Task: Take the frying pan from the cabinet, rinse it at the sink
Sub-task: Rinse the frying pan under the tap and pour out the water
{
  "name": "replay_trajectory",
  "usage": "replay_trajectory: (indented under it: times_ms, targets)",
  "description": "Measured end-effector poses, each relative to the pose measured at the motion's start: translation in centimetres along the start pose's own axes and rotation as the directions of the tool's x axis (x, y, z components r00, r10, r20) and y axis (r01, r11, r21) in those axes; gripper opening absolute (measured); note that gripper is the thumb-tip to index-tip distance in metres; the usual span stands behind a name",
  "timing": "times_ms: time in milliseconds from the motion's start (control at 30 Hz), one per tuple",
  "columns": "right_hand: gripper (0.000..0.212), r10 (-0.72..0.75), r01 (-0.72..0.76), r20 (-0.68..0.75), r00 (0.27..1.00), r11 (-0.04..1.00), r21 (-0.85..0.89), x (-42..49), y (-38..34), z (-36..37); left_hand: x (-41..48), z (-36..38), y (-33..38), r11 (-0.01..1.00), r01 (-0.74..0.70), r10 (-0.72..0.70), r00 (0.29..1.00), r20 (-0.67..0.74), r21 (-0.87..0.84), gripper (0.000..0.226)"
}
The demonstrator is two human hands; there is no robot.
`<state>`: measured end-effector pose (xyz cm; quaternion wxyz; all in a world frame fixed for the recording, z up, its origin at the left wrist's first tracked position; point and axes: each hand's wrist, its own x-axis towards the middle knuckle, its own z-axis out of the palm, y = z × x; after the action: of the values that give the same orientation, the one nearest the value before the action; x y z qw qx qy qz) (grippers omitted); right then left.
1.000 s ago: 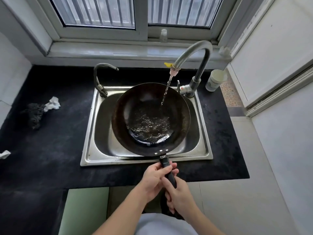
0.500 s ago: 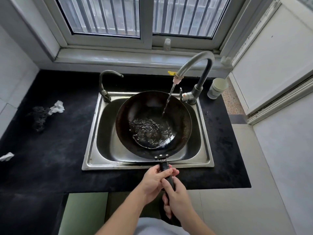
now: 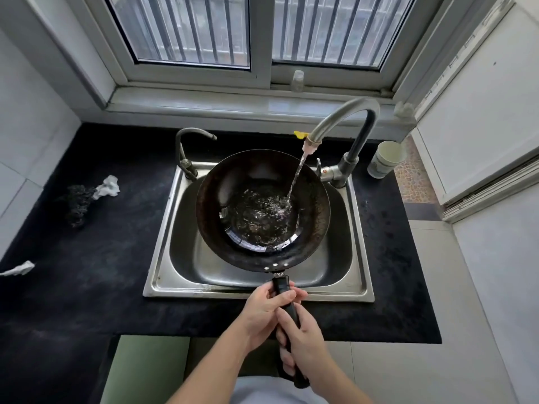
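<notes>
We hold the frying pan point(image 3: 262, 208) over the sink point(image 3: 163, 258), under the tap point(image 3: 341, 118); left hand point(image 3: 267, 309) and right hand point(image 3: 303, 342) are wrapped round its long handle point(image 3: 281, 287); rigid, water-laden, likely heavy and slick, so both hands suit.

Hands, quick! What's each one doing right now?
Left hand: fingers closed around the pan handle, near the frying pan.
Right hand: fingers closed around the same handle, further back.
</notes>
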<state>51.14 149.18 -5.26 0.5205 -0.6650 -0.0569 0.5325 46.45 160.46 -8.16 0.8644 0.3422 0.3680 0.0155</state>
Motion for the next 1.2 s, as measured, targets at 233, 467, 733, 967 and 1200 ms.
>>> replay_trajectory:
  times_ms: [233, 467, 733, 967, 1200]
  targets:
    - [0.019, -0.042, 0.031, -0.074, 0.996, 0.988, -0.152, -0.5, 1.9, -0.3, -0.6, 0.2, -1.1, 0.999, 0.021, -0.020, 1.000, 0.019, -0.042, 0.029]
    - [0.019, -0.026, 0.014, -0.086, 0.996, 0.992, -0.129, -1.0, 1.8, -0.7, -0.2, 0.4, -1.7, 0.998, 0.057, -0.057, 0.998, 0.023, 0.007, 0.036]
    - [0.020, -0.049, 0.049, 0.002, 0.999, 0.986, -0.161, 0.3, -0.4, -0.6, -0.6, 0.5, 0.4, 0.998, -0.006, 0.004, 0.999, -0.036, -0.064, 0.036]
    - [0.015, -0.074, 0.086, 0.077, 0.994, 0.982, -0.169, 0.1, -0.1, 0.5, -1.7, -0.8, 0.1, 0.991, -0.063, 0.052, 0.995, -0.087, -0.120, 0.031]
    - [0.018, -0.081, 0.084, 0.024, 0.996, 0.979, -0.184, -0.9, 1.7, 0.3, -1.9, -0.9, -1.5, 0.995, -0.013, 0.007, 0.998, -0.056, -0.102, 0.031]
